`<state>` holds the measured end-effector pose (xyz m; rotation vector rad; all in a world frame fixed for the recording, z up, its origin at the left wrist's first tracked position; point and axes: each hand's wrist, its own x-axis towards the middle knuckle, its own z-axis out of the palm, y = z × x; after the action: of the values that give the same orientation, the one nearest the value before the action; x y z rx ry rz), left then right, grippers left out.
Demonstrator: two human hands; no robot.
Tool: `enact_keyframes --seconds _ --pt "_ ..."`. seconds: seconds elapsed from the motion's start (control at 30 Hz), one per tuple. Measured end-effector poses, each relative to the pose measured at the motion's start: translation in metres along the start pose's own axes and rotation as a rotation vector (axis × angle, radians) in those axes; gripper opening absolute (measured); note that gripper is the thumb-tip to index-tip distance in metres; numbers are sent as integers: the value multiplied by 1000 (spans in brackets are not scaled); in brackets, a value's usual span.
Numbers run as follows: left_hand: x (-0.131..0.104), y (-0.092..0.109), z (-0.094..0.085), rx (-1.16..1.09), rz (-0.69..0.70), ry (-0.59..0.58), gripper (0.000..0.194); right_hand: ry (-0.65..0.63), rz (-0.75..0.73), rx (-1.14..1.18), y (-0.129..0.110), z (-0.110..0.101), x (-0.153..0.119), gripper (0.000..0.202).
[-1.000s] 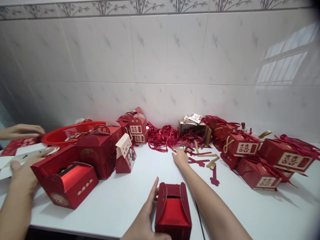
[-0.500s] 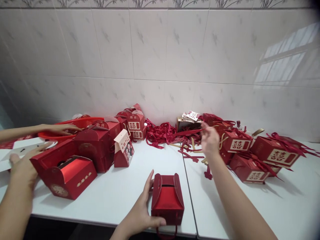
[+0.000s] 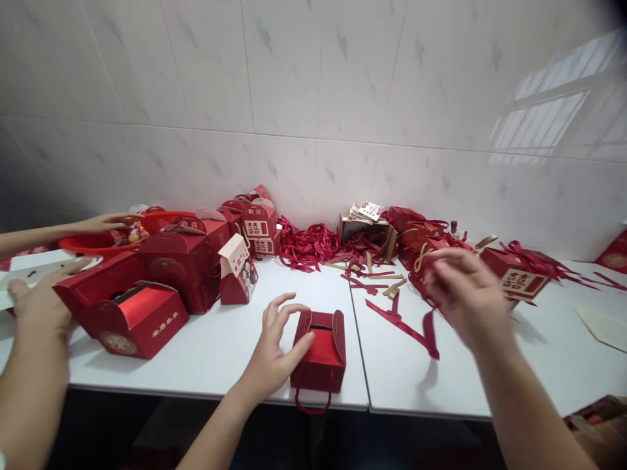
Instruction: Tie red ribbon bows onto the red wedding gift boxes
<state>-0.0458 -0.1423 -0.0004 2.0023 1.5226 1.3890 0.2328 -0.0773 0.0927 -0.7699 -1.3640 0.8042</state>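
A small red gift box (image 3: 318,372) with a cord handle hanging from its front stands near the table's front edge. My left hand (image 3: 281,343) is at its left side, fingers apart, the thumb reaching over the top flap; whether it touches is hard to tell. Off to the right, my right hand (image 3: 465,294) is raised and slightly blurred, its fingers pinched on a dark red ribbon (image 3: 404,329). The ribbon dangles in a bent strip above the white table (image 3: 289,281). Behind it lie gold and red ribbon pieces (image 3: 367,284).
At left, a co-worker's hands (image 3: 42,303) are by a white box (image 3: 36,267) and an orange-red basket (image 3: 73,245). An open red box (image 3: 142,320) and a house-shaped carton (image 3: 238,271) stand nearby. A ribbon heap (image 3: 313,245) lies by the wall; tied boxes (image 3: 519,277) stand right.
My right hand has come nearer and moved right, drawing the ribbon out of the pile. My left hand has loosened from the box's side and risen toward its top. The view has tilted down.
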Motion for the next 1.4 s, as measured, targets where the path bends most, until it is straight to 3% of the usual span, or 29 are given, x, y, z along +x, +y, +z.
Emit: enact_keyframes --seconds 0.13,0.3,1.0,1.17,1.3,1.4 --pt "17 22 4 230 48 -160 13 -362 155 -157 33 42 -33 19" --pt "20 19 13 249 70 -224 17 -509 131 -287 55 62 -47 8" --pt "27 29 22 113 118 -79 14 -587 62 -444 46 78 -41 5" --pt "28 24 21 -27 71 103 12 -513 -46 -454 46 75 -39 21" --pt "30 30 11 -119 115 308 9 -608 -59 -310 42 83 -34 16" --pt "26 38 -1 -51 128 327 7 -603 1 -136 30 84 -31 15"
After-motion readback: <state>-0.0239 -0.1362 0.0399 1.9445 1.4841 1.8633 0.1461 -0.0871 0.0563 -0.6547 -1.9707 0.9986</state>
